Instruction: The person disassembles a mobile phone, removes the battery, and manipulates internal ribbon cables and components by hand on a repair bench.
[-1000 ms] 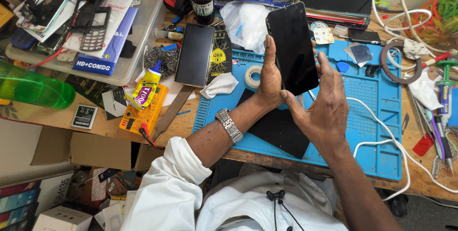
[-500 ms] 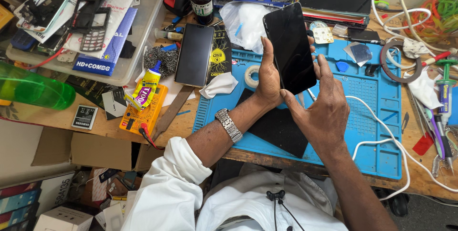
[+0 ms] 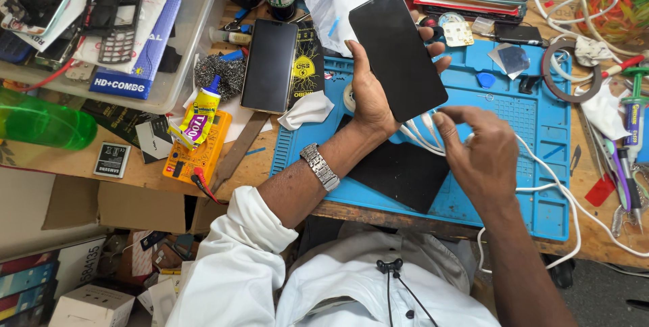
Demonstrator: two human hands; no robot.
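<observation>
Black phone (image 3: 399,53) rests between left fingers (image 3: 353,53).

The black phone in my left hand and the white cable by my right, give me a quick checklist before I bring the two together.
1. Grip on the black phone: left hand wraps its lower edge, thumb on one side, fingers behind. Ok.
2. White cable in the right hand: fingertips pinch it just below the phone. Ok.
3. Plug end facing the port: hidden by the fingers. Cannot tell.
4. Screen state: dark, no picture showing. Cannot tell if powered.
5. Cable slack: it loops loosely over the blue mat and off the desk edge. Ok.
6. Space under the hands: black pad lies there, nothing on it. Ok.
</observation>
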